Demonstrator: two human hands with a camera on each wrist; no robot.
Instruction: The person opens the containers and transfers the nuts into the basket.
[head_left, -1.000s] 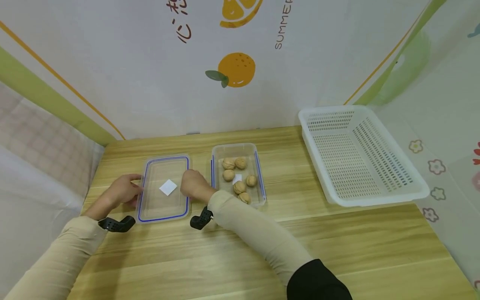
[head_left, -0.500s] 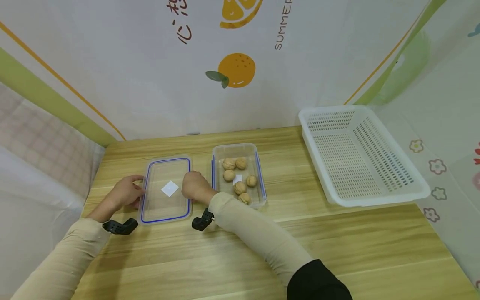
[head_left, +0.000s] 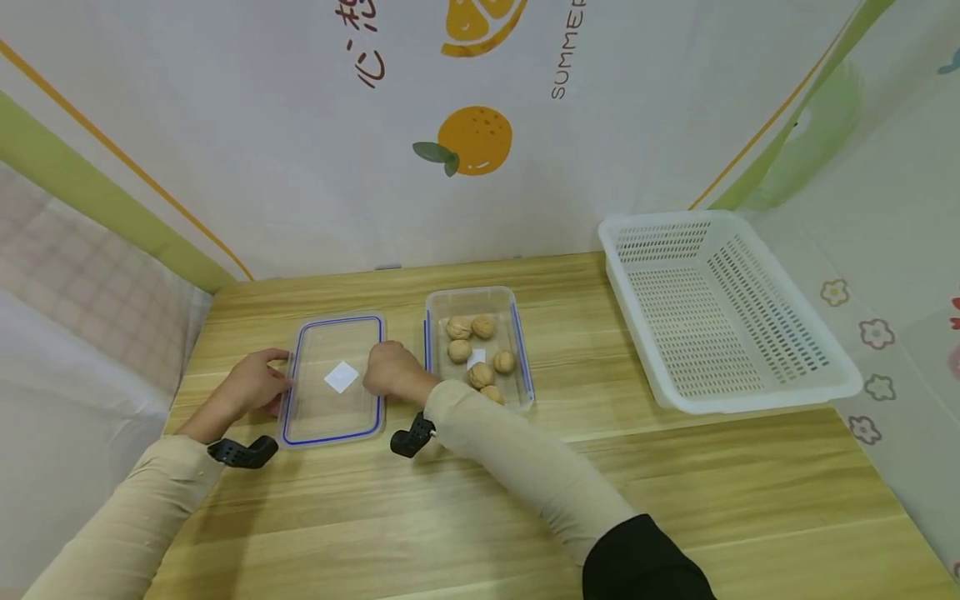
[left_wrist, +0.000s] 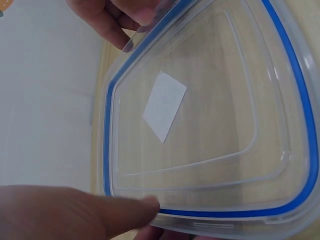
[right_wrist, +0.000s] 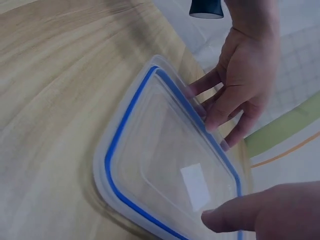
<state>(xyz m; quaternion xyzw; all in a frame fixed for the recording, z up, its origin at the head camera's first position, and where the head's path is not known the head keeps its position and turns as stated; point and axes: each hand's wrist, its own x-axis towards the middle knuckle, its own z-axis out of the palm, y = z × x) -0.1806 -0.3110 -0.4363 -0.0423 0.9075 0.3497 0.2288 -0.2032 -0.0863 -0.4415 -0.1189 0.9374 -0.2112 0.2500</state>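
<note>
A clear plastic lid (head_left: 318, 421) with a blue sealing ring lies at the left of the table, a small white square (head_left: 341, 377) on its middle. My left hand (head_left: 257, 383) grips its left edge, the thumb (left_wrist: 125, 212) on top and other fingers below the rim. Opposite, my right hand (head_left: 393, 371) pinches the lid's right edge. Its thumb (right_wrist: 240, 212) shows over the rim; its fingertips are partly hidden. Right of that hand stands a clear plastic box (head_left: 471, 293) with several walnuts (head_left: 481, 375) and a white square (head_left: 476, 358) inside.
A white perforated plastic basket (head_left: 693, 325) stands at the back right of the wooden table (head_left: 570, 400). Behind the table hangs a printed curtain (head_left: 315, 183), and more cloth (head_left: 90, 275) hangs on the left. My right forearm passes close to the box's near edge.
The lid and both hands have shifted slightly to the right, the hands keeping their hold on its edges. My right sleeve now covers more of the nearest walnut.
</note>
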